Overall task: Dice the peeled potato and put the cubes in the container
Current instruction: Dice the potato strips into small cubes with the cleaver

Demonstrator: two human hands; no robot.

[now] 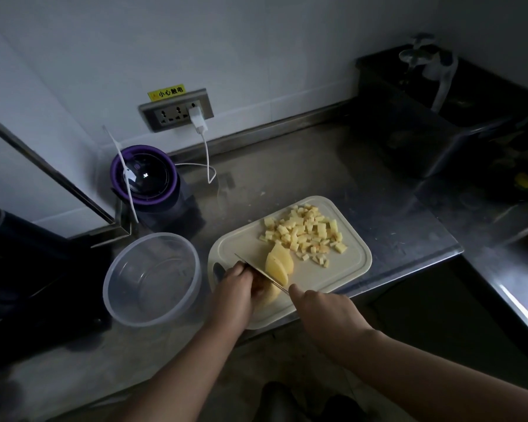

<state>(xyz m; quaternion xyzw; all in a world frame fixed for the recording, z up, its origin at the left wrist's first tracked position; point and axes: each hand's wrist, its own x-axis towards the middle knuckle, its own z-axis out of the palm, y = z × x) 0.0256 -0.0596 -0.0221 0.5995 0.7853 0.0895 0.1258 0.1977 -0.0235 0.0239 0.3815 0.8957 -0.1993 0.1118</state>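
The potato (279, 264), peeled and pale yellow, lies on the near left part of the board (333, 272), partly sliced, with a knife (258, 271) blade across it. The cubes (305, 229), small and yellow, lie loosely heaped on the board's far right. The container (153, 318), a clear round tub, stands upright just left of the board.

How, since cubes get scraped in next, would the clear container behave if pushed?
The container looks thin, clear plastic and empty, so probably light and apt to slide on the smooth steel counter. Its wide, low shape makes tipping unlikely.
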